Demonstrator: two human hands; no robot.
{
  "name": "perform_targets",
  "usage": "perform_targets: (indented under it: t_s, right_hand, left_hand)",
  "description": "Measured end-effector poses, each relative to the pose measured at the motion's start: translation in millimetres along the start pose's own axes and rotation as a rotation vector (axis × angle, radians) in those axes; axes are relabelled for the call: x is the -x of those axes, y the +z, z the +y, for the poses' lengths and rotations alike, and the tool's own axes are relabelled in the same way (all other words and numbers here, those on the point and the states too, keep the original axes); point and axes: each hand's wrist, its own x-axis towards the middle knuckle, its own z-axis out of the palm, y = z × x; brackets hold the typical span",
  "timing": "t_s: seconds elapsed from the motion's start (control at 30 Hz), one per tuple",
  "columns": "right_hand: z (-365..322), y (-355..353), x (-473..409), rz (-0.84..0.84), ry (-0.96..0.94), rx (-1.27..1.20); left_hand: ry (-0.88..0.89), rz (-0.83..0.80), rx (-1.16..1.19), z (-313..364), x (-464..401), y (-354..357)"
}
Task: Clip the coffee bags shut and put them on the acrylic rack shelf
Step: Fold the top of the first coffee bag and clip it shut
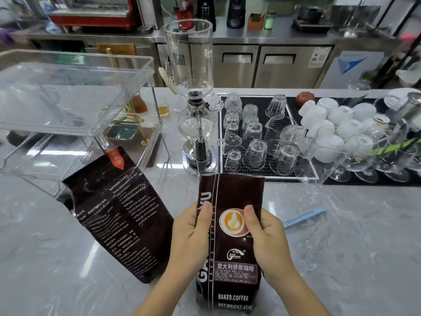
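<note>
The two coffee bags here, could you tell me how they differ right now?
The held bag is gripped by the left hand and right hand, front label facing up; the other bag lies untouched on the counter, showing small back text. Both are dark brown and unclipped.

Two dark brown coffee bags on the counter [68, 258]. Front bag [230, 242] standing near the front edge, top unclipped. Second bag [118, 215] leaning tilted to its left, beside the clear acrylic rack [75, 92]. Blue clip [304, 217] lying flat, to the right.
</note>
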Motion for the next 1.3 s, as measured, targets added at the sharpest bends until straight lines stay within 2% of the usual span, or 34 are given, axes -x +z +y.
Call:
perform_targets:
  t_s: [0.17,0.3,0.43,0.57,0.73,0.83,0.97,1.03,1.13,1.3]
  right_hand:
    - [1.3,1.8,5.1,0.094,-0.036,0.088]
    - [2.1,8.5,10.6,0.170,-0.132,0.230]
    - [14.0,9.0,6.7,0.285,-0.261,0.420]
    - [14.1,12.8,5.1,0.329,-0.425,0.481]
    - [16.3,7.2,10.2,0.310,-0.505,0.397]
    - [9.3,8.9,12.8,0.268,-0.387,0.282]
    - [4.9,15.8,12.2,0.344,-0.346,0.270]
    - [8.7,19.5,10.0,0.379,-0.376,0.331]
    - [11.2,24.7,7.7,0.394,-0.466,0.399]
    - [9.9,27.0,7.3,0.414,-0.615,0.481]
  left_hand:
    - [0.099,0.060,-0.227,-7.6,4.7,-0.3]
    - [0.087,0.131,-0.263,-6.2,11.2,3.6]
    - [0.134,0.191,-0.337,-7.8,7.7,6.4]
    - [0.190,0.213,-0.392,-10.9,5.2,7.8]
    - [0.273,0.198,-0.319,-7.3,11.6,5.6]
    - [0.192,0.211,-0.206,1.8,12.7,7.6]
    - [0.130,0.125,-0.102,7.9,11.8,7.9]
    - [0.121,0.119,-0.066,7.3,12.6,8.4]
    - [0.103,0.205,-0.061,3.7,13.2,12.6]
    - [0.242,0.265,-0.218,2.5,11.5,16.6]
